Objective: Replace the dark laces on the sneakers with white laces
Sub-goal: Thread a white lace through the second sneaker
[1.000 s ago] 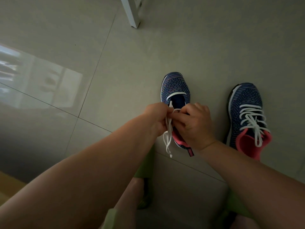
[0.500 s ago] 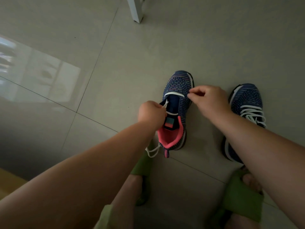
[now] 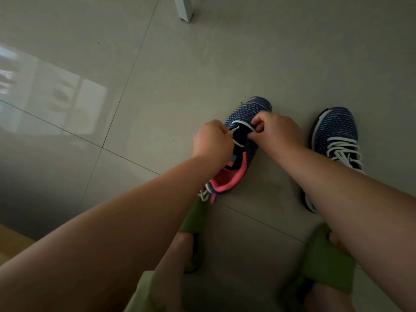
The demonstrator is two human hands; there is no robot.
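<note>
Two sneakers [image 3: 245, 122] [image 3: 335, 131]; two hands [image 3: 212, 140] [image 3: 275, 134] pinching one white lace [image 3: 242, 126].

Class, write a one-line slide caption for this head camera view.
Both hands thread a white lace through the left sneaker; the right sneaker is already laced.

Dim grey tiled floor [image 3: 202, 64], window glare [image 3: 51, 97] at left, white furniture leg [image 3: 183, 7] beyond.

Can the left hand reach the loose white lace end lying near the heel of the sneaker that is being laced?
Probably yes. The left hand pinches the white lace near the toe of the blue knit sneaker. The loose lace end lies beside the heel, under that forearm, with nothing covering it.
</note>
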